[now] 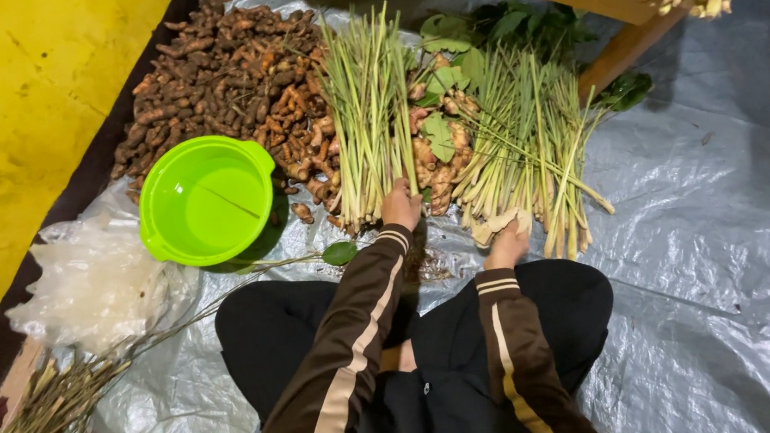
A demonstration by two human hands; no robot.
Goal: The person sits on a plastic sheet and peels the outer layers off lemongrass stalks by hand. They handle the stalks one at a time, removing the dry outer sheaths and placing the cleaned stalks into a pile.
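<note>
I sit on a grey plastic tarp (710, 216) facing two heaps of lemongrass stalks. My left hand (400, 205) rests on the root ends of the left lemongrass bundle (366, 107), fingers curled against the stalks. My right hand (506, 245) is closed on a pale dry husk piece (495, 226) at the base of the right lemongrass heap (527, 139). Both arms wear dark brown sleeves with tan stripes.
A pile of brown turmeric roots (224, 73) lies at the back left, ginger pieces and green leaves (441, 133) between the bundles. A bright green plastic basin (205, 200) sits left, clear plastic bags (93, 279) beside it. Trimmed stalks (41, 423) lie lower left. A wooden bench (608, 2) stands behind.
</note>
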